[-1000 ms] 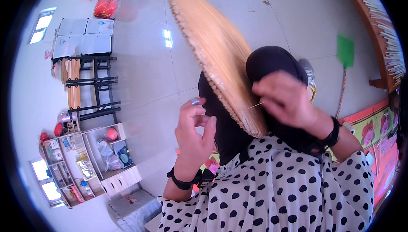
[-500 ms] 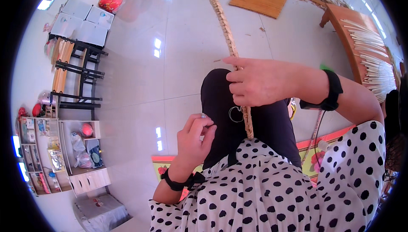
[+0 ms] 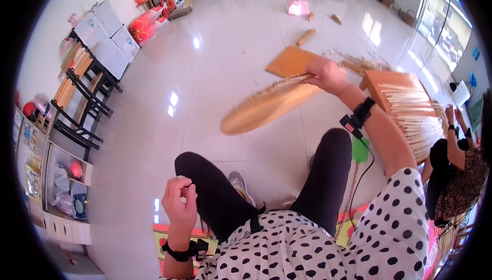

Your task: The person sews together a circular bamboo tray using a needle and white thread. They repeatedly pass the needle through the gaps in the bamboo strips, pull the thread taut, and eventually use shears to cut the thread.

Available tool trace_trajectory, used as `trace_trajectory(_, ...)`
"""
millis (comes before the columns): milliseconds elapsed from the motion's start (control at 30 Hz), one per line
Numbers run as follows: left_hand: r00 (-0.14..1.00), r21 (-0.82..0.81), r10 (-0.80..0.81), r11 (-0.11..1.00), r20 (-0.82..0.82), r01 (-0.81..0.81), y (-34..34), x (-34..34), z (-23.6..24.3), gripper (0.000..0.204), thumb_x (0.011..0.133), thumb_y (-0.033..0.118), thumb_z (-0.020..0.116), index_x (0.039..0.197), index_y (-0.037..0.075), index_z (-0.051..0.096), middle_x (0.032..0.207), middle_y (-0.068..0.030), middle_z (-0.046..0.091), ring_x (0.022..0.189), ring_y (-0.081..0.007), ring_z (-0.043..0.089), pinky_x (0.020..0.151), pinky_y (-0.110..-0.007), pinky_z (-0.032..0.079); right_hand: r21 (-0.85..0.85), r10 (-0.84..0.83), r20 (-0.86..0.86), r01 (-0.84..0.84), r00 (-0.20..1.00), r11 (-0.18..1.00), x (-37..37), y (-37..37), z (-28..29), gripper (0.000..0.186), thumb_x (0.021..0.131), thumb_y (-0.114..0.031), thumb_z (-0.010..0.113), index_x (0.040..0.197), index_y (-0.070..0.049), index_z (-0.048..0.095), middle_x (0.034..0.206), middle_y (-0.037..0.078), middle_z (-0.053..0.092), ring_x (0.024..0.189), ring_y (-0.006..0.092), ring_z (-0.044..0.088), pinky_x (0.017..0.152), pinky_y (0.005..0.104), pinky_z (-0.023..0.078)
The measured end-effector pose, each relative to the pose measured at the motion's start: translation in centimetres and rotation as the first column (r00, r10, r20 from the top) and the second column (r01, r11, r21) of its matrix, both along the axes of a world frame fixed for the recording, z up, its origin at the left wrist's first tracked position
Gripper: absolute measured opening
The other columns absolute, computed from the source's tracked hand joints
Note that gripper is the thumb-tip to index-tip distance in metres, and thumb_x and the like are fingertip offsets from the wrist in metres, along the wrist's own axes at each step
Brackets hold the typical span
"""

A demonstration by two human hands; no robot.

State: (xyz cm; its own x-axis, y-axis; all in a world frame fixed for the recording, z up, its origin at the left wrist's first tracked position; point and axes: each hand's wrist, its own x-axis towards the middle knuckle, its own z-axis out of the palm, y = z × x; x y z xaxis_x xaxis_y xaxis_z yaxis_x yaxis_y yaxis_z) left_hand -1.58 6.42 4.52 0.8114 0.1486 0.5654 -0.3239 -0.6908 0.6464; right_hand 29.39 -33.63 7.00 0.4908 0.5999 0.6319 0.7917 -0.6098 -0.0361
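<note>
One hand [image 3: 326, 74], the right, is closed on a tan disc [image 3: 271, 105].

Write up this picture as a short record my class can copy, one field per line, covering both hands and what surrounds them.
Right hand: grips the end of a flat tan piece
Right hand point
Flat tan piece: held out beyond the knees, braided edge upward
Left hand: fingers curled, nothing visible in it
Floor ahead: wooden board
Right side: low bench bearing pale strips; another person beside it
Near right knee: green swatter
</note>
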Motion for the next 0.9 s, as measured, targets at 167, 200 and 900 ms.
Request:
trace_trajectory(167, 0.992, -0.018, -0.044, 0.999, 0.114, 0.047, -0.2, 0.9, 1.5, 0.016, 0.08, -0.008, 0.064, 0.093, 0.0, 0.059, 0.09, -0.0131, 0.061, 0.057, -0.0138, 0.059, 0.054, -0.023, 0.049, 0.31, -0.213, -0.336, 0.321, 0.917, 0.895, -1.4, 3.8, 5.1, 0.026, 0.077, -0.024, 0.077, 0.09, -0.004, 0.069, 0.075, 0.015, 0.067, 0.062, 0.0316, 0.06, 0.061, 0.0354, 0.05)
trace_trajectory(200, 0.988, -0.003, -0.072, 0.997, 0.139, 0.074, -0.3, 1.5, 1.5, 0.016, 0.08, -0.008, 0.065, 0.093, 0.0, 0.059, 0.09, -0.0132, 0.061, 0.058, -0.0139, 0.06, 0.054, -0.023, 0.049, 0.288, -0.282, -0.345, 0.387, 0.895, 0.876, -1.2, 3.8, 5.8, 0.026, 0.076, -0.025, 0.077, 0.091, -0.004, 0.07, 0.074, 0.015, 0.067, 0.061, 0.0293, 0.06, 0.061, 0.0347, 0.05)
trace_trajectory(900, 0.434, 0.512, -0.506, 0.851, 0.745, 0.113, -12.7, 16.8, 13.7, 0.023, 0.071, 0.001, 0.073, 0.093, 0.002, 0.066, 0.083, -0.0066, 0.057, 0.066, -0.0187, 0.06, 0.054, -0.029, 0.05, 0.547, -0.149, -0.359, 0.337, 0.921, 0.766, -18.5, 10.6, 12.2, 0.024, 0.081, -0.013, 0.072, 0.098, 0.002, 0.066, 0.07, 0.014, 0.063, 0.058, 0.0149, 0.054, 0.057, 0.0304, 0.046)
